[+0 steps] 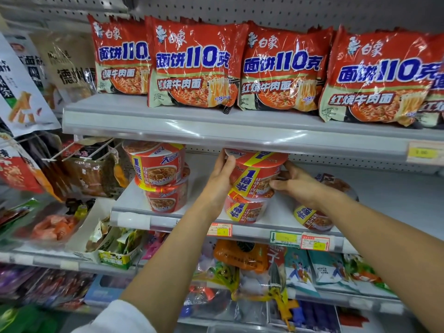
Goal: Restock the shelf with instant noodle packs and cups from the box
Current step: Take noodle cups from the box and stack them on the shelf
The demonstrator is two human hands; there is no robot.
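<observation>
Both hands clamped the upper noodle cup (255,173), left hand (222,181) at its nine o'clock, right hand (296,185) at three. It stood upright, stacked on a lower cup (245,209) on the middle shelf (134,212), its axis vertical.

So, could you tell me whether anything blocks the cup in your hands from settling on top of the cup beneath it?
Nothing visible does. The held cup, gripped by the left hand and right hand, sits directly over the lower cup. The upper shelf edge runs close above its lid, and a third cup stands to the right.
</observation>
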